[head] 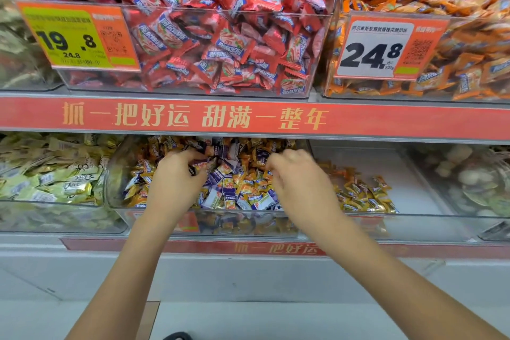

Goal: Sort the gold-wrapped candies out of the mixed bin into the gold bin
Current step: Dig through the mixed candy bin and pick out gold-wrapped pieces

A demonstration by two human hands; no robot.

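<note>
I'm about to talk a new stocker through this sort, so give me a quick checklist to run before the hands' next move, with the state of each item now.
1. Both hands over the mixed bin: ok. The left hand and right hand are both in its pile.
2. Left hand's grip on candy: ok, fingers curl round wrappers; whether they are all gold, cannot tell.
3. Right hand's grip: cannot tell, the fingers curl downward and hide what they hold.
4. Gold candies left to sort: not ok, many gold wrappers lie among purple ones.
5. Gold bin has room: ok, its pile covers only its left part.
</note>
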